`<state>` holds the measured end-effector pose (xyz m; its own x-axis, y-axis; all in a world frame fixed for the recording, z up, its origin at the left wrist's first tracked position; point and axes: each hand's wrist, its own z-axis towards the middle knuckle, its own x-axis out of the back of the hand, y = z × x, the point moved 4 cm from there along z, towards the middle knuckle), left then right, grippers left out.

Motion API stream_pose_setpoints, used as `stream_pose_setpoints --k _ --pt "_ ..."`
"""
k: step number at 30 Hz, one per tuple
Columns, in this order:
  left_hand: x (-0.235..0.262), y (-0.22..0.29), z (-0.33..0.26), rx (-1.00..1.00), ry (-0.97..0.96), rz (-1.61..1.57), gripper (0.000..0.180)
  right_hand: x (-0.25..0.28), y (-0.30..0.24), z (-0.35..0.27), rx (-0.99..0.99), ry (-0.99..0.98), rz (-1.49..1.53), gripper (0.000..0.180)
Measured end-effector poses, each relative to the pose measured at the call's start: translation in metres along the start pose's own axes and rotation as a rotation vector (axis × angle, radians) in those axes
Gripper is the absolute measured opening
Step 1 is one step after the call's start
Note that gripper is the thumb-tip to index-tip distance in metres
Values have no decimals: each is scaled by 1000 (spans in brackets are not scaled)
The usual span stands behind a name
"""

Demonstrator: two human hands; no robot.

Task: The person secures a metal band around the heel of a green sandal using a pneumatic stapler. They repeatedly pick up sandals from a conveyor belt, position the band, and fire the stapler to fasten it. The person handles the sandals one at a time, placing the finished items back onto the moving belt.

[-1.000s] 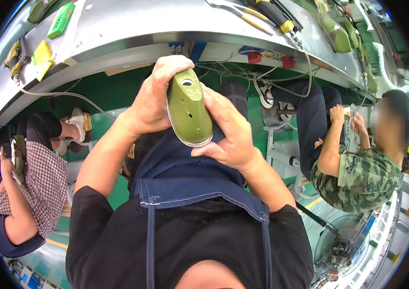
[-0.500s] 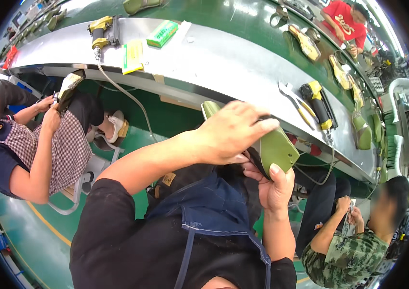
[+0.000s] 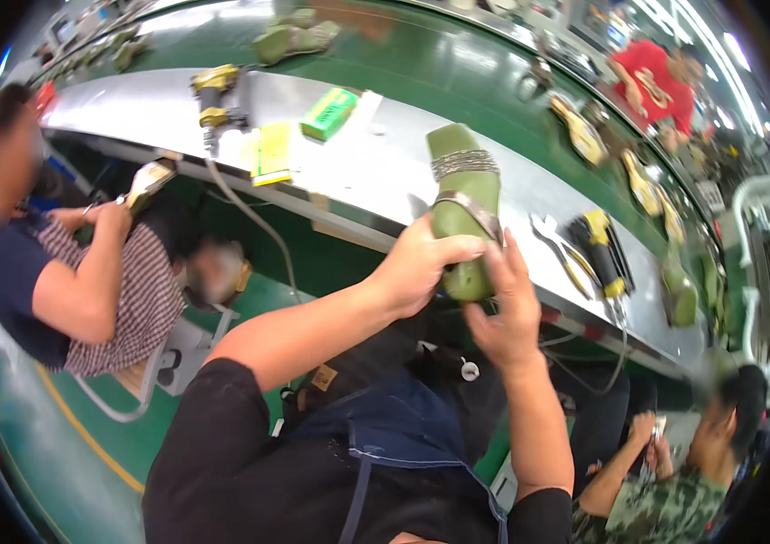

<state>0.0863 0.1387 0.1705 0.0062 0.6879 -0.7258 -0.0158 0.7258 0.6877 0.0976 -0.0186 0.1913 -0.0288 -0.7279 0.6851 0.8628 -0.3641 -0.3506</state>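
Note:
A green shoe last [image 3: 457, 220] with a glittering silvery strap [image 3: 464, 163] and a plainer metallic strap [image 3: 474, 208] across it stands tilted, heel end toward me, over the near edge of the metal bench. My left hand [image 3: 414, 272] is closed round its lower left side, thumb lying over the front. On the other side, my right hand [image 3: 507, 317] has its fingers stretched upward along the last and its thumb apart; whether the fingertips press on the strap is blurred. To the right of my hands lie pincers [image 3: 559, 256] and a black-and-yellow air stapler [image 3: 598, 249].
The metal bench [image 3: 403, 177] also bears another air stapler [image 3: 214, 95], a green box [image 3: 329, 113] and a yellow packet [image 3: 271, 154]. Behind runs a green conveyor [image 3: 385, 45] with several lasts. Co-workers sit at left and right; a person in red is across.
The shoe last has been raised and turned upright, its straps now showing. My left hand moved from its top to its lower side; my right hand let go and stretched its fingers.

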Motion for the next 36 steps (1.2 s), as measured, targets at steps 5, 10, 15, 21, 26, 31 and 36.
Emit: stream_pose_setpoints --k 5,10,15,21,26,31,36 --pt "45 24 93 -190 161 250 38 -7 105 -5 -192 49 -173 61" --pt "101 100 189 -252 462 363 23 -23 107 -1 -142 -54 -401 36" --pt "147 195 232 -373 605 246 29 -22 109 2 -186 -59 -431 36" --pt "272 363 233 -639 738 294 32 -28 103 12 -239 -106 -451 39" --pt "383 458 235 -693 1029 392 47 -24 95 18 -308 -77 -512 39" --pt "519 615 202 -692 1138 647 55 -36 104 37 -342 -32 -465 42" --pt "589 544 275 -609 1212 1451 61 -20 98 38 -431 -123 -559 45"
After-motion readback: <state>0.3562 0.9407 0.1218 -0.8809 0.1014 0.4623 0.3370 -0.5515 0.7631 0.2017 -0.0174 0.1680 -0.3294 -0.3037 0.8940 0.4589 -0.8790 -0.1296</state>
